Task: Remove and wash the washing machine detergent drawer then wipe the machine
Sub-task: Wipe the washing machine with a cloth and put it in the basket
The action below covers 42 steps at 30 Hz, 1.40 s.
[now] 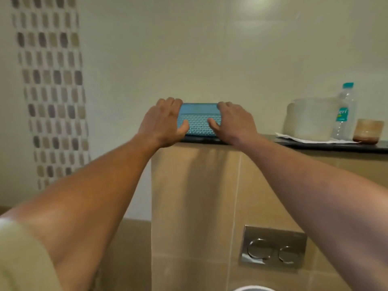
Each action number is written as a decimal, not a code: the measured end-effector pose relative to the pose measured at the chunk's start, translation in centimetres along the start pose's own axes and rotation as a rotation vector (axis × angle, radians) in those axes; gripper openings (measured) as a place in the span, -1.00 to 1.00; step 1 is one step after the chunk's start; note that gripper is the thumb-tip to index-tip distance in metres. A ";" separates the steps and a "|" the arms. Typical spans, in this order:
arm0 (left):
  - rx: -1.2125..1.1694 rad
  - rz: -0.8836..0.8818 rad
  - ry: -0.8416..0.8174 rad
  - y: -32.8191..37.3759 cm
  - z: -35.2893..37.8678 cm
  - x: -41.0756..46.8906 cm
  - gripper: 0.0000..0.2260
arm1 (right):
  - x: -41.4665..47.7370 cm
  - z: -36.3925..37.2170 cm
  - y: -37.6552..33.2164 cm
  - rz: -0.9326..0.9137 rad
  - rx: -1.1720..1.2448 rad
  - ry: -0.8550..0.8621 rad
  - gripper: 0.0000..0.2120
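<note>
A small teal basket with a woven mesh wall stands on a dark ledge above a tan tiled wall. My left hand grips its left end, fingers over the rim and thumb on the front. My right hand grips its right end the same way. Both arms reach up and forward. No washing machine or detergent drawer is in view.
On the ledge to the right stand a translucent white tub, a clear water bottle with a teal cap, and a brownish cup, on white paper. A chrome flush plate sits low on the tan wall. A mosaic strip runs down the left wall.
</note>
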<state>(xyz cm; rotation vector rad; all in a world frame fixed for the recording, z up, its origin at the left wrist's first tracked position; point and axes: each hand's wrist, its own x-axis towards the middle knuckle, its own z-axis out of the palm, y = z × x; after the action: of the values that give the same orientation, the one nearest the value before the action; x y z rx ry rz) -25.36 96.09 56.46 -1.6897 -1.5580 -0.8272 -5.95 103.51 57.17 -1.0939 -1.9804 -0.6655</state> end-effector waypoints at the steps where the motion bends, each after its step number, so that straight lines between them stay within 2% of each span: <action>1: -0.045 -0.022 0.000 -0.8 0.6 1.2 -0.47 | 1.0 0.1 0.8 0.049 0.003 0.001 -0.49; 4: -0.209 -0.167 -0.056 -3.2 3.1 4.7 -0.27 | 3.5 1.4 2.5 0.263 0.127 -0.043 -0.27; 8: -0.534 -0.410 -0.206 -4.8 6.9 6.9 0.00 | 4.7 2.9 3.9 0.546 0.430 -0.184 0.01; 11: -0.737 -0.497 -0.260 -4.8 9.5 7.3 0.02 | 4.7 4.0 4.3 0.646 0.629 -0.286 0.02; 13: -0.854 -0.528 -0.270 -4.8 10.7 7.4 -0.01 | 4.8 4.9 4.2 0.641 0.712 -0.314 -0.02; 17: -1.043 -0.566 -0.237 -4.9 11.6 7.9 0.08 | 5.2 5.3 3.7 0.642 0.791 -0.311 -0.06; 24: -1.069 -0.580 -0.115 -3.6 7.0 6.9 0.01 | 4.6 2.7 3.9 0.551 0.901 -0.215 -0.16; 30: -1.091 -0.763 0.007 -0.6 0.3 1.0 -0.08 | 0.0 -0.2 1.8 0.498 1.100 -0.204 -0.20; 33: -1.048 -0.888 0.132 0.5 -3.3 -4.1 -0.15 | -3.9 -2.1 -0.1 0.446 1.248 -0.220 -0.31; 37: -0.864 -1.069 0.257 2.3 -8.8 -13.2 -0.34 | -10.0 -4.6 -3.9 0.407 1.432 -0.367 -0.35; 41: -0.741 -1.160 0.346 5.2 -14.8 -22.6 -0.69 | -16.3 -5.0 -8.5 0.368 1.527 -0.537 -0.16; 42: -0.706 -1.206 0.372 5.7 -16.5 -25.0 -0.72 | -17.9 -5.2 -10.0 0.358 1.526 -0.608 -0.14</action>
<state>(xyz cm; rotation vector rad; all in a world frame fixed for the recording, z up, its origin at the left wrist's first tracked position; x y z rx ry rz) -21.70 68.13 44.75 -0.6813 -2.0670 -2.3393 -6.54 86.42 44.71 -0.5658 -1.8646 1.3480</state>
